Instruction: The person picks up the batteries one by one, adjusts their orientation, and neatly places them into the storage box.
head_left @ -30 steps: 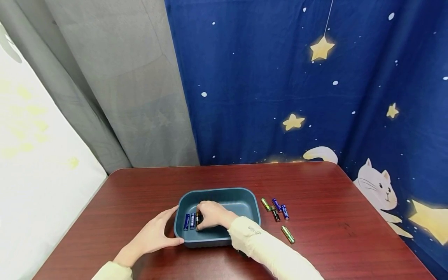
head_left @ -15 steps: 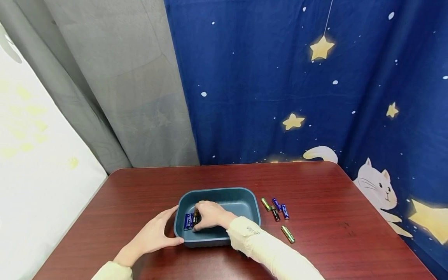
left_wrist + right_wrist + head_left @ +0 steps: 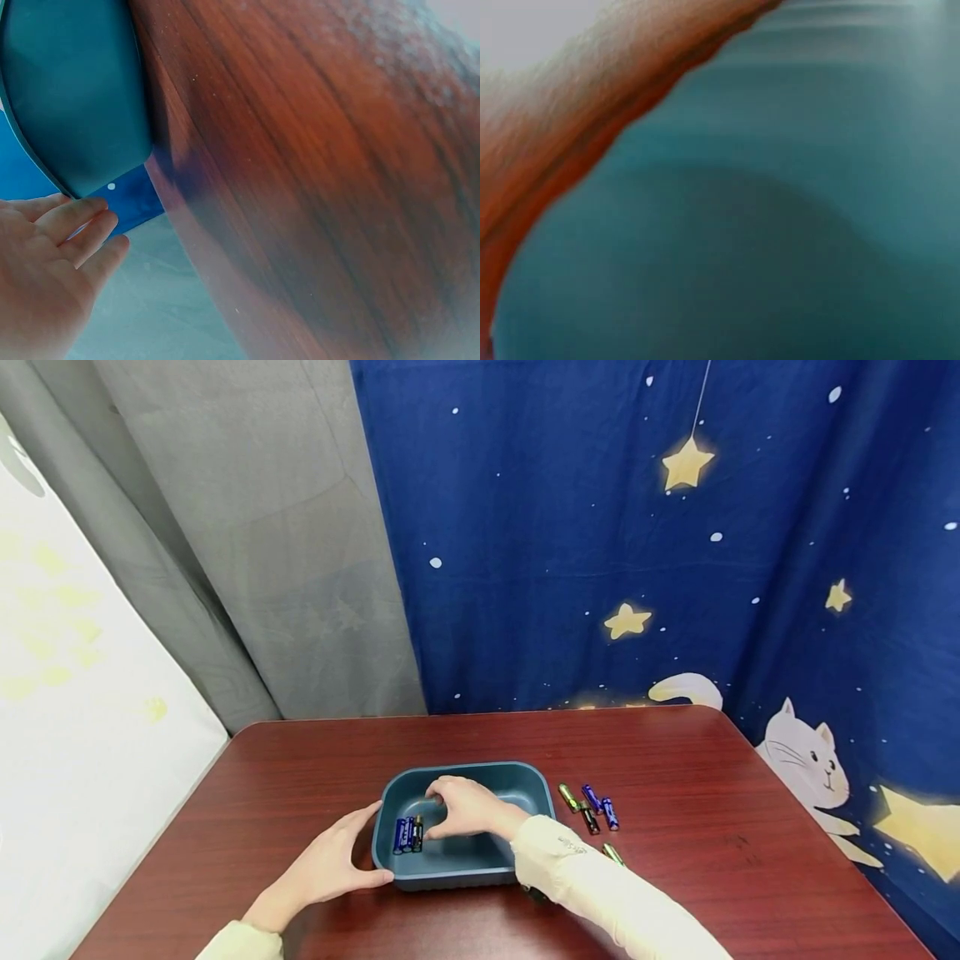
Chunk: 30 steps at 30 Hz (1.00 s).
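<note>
We've three batteries [image 3: 407, 834] parallel to the left edge of the bin [image 3: 465, 860], just left of our nearer right hand [image 3: 471, 808], fingers apart; left hand [image 3: 337, 860] spread against that edge.

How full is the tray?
Partly filled: three batteries lie side by side near the left hand; bare tray floor shows beside them.

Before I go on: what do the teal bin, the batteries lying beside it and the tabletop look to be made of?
Teal bin: probably moulded plastic, satin; smooth walls, rounded corners, soft highlights. Batteries: likely metal cells in glossy printed wrap; bright glints along coloured cylinders. Tabletop: wood or wood-look laminate, I can't tell which; dark grain, slight sheen.
</note>
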Each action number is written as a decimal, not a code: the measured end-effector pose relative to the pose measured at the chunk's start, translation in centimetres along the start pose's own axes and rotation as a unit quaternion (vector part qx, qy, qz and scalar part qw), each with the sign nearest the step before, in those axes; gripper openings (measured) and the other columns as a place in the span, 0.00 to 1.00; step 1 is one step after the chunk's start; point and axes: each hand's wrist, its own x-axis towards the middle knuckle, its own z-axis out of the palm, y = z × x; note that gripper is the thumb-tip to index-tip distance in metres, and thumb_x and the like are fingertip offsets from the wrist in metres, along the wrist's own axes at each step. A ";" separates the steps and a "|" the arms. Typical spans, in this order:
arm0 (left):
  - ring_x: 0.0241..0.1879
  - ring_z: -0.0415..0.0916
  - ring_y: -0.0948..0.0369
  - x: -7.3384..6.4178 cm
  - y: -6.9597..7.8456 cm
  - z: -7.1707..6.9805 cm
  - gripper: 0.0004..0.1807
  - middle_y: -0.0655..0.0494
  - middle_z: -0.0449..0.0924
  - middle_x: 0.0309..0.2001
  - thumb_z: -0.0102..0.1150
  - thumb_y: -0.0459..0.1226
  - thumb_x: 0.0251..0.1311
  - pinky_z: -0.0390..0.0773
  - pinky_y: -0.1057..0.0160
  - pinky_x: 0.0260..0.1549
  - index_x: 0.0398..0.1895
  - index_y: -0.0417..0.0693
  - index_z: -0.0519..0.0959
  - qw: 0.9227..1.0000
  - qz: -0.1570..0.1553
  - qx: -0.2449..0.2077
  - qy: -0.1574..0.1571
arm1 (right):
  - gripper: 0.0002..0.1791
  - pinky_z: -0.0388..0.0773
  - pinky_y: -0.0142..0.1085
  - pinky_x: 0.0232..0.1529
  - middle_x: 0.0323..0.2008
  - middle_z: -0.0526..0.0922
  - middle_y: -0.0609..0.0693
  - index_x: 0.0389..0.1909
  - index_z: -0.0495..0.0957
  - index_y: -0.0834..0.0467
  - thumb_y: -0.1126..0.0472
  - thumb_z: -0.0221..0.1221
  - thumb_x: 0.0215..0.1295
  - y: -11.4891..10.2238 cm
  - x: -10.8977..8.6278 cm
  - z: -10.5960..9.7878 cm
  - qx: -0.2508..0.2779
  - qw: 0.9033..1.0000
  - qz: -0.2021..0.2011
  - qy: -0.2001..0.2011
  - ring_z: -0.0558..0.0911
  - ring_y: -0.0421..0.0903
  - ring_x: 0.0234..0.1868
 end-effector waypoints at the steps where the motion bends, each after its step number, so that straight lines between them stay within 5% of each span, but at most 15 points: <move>1: 0.58 0.65 0.52 0.0 0.0 0.0 0.52 0.53 0.67 0.60 0.65 0.63 0.36 0.68 0.44 0.51 0.66 0.50 0.60 1.000 0.000 0.000 0.001 | 0.31 0.72 0.26 0.38 0.40 0.78 0.49 0.49 0.75 0.58 0.45 0.67 0.45 0.1 -0.3 -0.3 0.002 1.000 -0.003 0.003 0.76 0.38 0.38; 12: 0.58 0.64 0.52 0.0 0.0 0.2 0.52 0.52 0.67 0.60 0.65 0.62 0.36 0.68 0.44 0.52 0.66 0.49 0.60 1.000 0.001 0.001 0.004 | 0.31 0.73 0.29 0.42 0.40 0.78 0.49 0.49 0.74 0.56 0.45 0.66 0.45 2.0 -5.4 -3.7 0.022 0.997 -0.044 0.059 0.77 0.45 0.41; 21: 0.58 0.65 0.51 -0.1 -0.2 0.1 0.52 0.52 0.67 0.60 0.65 0.62 0.36 0.68 0.44 0.51 0.66 0.49 0.60 1.000 0.001 0.000 0.004 | 0.27 0.73 0.31 0.33 0.34 0.73 0.41 0.48 0.74 0.54 0.47 0.67 0.47 5.3 -10.4 -6.6 0.062 0.991 -0.047 0.113 0.74 0.42 0.35; 30: 0.58 0.64 0.52 -0.1 -0.2 0.1 0.52 0.52 0.66 0.60 0.65 0.63 0.37 0.68 0.44 0.51 0.66 0.49 0.60 1.000 -0.001 -0.002 0.001 | 0.23 0.73 0.33 0.28 0.30 0.72 0.42 0.44 0.75 0.58 0.53 0.67 0.47 9.0 -15.0 -7.1 0.066 0.987 -0.056 0.134 0.72 0.41 0.30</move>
